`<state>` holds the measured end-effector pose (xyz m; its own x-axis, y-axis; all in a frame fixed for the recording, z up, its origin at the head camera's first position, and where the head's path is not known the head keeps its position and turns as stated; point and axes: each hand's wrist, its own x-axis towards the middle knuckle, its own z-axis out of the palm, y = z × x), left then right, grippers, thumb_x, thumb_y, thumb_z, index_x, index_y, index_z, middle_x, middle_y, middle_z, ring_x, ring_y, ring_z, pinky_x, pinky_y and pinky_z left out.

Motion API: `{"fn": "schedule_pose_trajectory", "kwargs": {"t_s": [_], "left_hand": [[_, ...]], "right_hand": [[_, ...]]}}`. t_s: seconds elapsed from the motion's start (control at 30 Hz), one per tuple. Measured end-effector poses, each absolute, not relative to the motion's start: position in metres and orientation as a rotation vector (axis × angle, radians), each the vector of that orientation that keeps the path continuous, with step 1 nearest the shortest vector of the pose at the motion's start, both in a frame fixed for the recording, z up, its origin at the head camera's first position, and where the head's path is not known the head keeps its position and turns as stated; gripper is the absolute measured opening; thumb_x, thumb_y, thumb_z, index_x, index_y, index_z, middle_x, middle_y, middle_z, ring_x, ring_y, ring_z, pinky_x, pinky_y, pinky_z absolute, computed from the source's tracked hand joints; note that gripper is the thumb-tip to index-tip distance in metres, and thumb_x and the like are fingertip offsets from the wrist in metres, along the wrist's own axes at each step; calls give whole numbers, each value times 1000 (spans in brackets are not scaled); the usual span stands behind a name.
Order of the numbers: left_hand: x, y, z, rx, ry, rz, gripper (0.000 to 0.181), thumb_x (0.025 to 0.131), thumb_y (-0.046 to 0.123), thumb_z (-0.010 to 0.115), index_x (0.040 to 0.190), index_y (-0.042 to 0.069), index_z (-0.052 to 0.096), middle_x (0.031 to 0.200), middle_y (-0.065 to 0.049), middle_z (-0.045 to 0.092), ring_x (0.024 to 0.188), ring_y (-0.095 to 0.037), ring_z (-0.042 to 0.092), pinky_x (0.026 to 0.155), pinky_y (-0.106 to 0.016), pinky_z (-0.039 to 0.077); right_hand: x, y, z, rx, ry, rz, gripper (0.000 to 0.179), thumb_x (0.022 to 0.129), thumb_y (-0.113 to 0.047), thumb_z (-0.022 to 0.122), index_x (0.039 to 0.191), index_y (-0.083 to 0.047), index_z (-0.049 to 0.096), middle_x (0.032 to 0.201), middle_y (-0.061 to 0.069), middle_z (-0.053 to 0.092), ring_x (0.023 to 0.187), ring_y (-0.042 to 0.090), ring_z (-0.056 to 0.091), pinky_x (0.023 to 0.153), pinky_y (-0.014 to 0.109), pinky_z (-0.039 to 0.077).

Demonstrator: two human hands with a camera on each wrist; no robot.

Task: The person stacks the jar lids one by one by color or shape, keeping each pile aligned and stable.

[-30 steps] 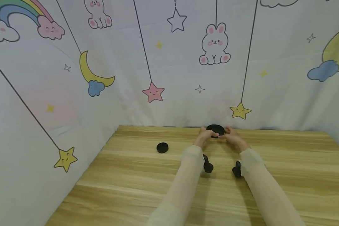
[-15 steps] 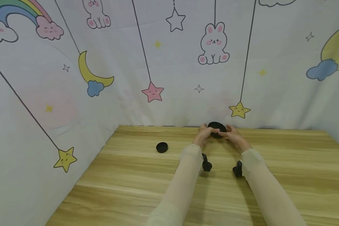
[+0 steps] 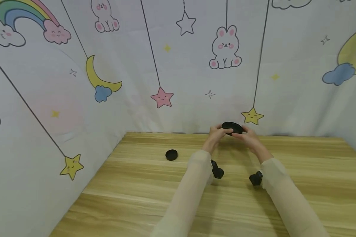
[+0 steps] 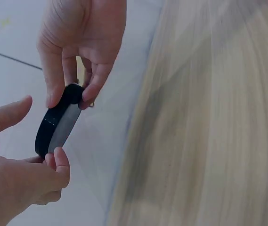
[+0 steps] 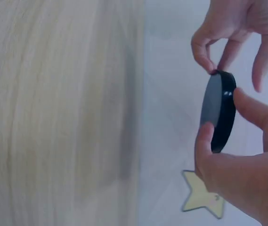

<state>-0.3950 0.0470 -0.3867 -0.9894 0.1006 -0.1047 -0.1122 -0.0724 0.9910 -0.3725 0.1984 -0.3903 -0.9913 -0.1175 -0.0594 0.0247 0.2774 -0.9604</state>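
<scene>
In the head view, a round, shallow black lid (image 3: 233, 125) is held between both hands above the table's back edge, tilted with its dark hollow side toward me. My right hand (image 3: 251, 138) pinches its right edge; the right wrist view shows the thumb on the lid's (image 5: 227, 115) rim side and fingers on the paler face. My left hand (image 3: 215, 135) has bent fingers against the opposite edge. Its thumb stands away from the lid (image 4: 49, 134) in the left wrist view. A smaller round black lid (image 3: 171, 155) lies on the table to the left.
The wood-grain table (image 3: 130, 184) meets a white cloth backdrop (image 3: 192, 72) printed with stars, moons and rabbits, close behind the hands. Black wrist cameras (image 3: 218, 172) jut from the inner sides of both sleeves.
Both hands have lifted the larger lid higher and moved it slightly to the right. The smaller lid stays where it was on the table.
</scene>
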Motion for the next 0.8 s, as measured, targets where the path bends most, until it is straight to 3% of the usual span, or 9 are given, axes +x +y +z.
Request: {"fn": "schedule_pose_trajectory", "kwargs": {"t_s": [0.23,0.47,0.6,0.8], "left_hand": [[-382,48,-372,113,2053,2240,57,81,-5,70,136,-3,54,138,-19,53,125,-29,55,102,-36,49],[-359,35,-366,240,2088,2181,50,81,1,76,126,5,57,128,-13,58,115,-29,63,101,-40,49],[-346,29,-367,285,2115,2126,48,79,6,79,121,9,56,129,-8,58,108,-22,65,99,-39,49],[-328,21,-373,312,2093,2109,49,79,3,79,119,6,52,131,-10,54,98,-17,66,93,-32,51]], "right_hand": [[-351,215,-376,-119,2533,-1776,88,96,-32,61,156,-2,4,162,26,8,148,44,14,118,58,21],[-329,225,-367,-203,2507,-1766,90,94,-34,64,158,-9,6,164,20,4,147,46,16,115,64,21],[-315,230,-363,-261,2510,-1730,88,94,-33,65,158,-10,9,164,20,4,147,47,17,113,67,21],[-300,234,-367,-328,2451,-1679,86,93,-31,66,157,-7,13,163,22,11,144,46,25,112,69,20]]}}
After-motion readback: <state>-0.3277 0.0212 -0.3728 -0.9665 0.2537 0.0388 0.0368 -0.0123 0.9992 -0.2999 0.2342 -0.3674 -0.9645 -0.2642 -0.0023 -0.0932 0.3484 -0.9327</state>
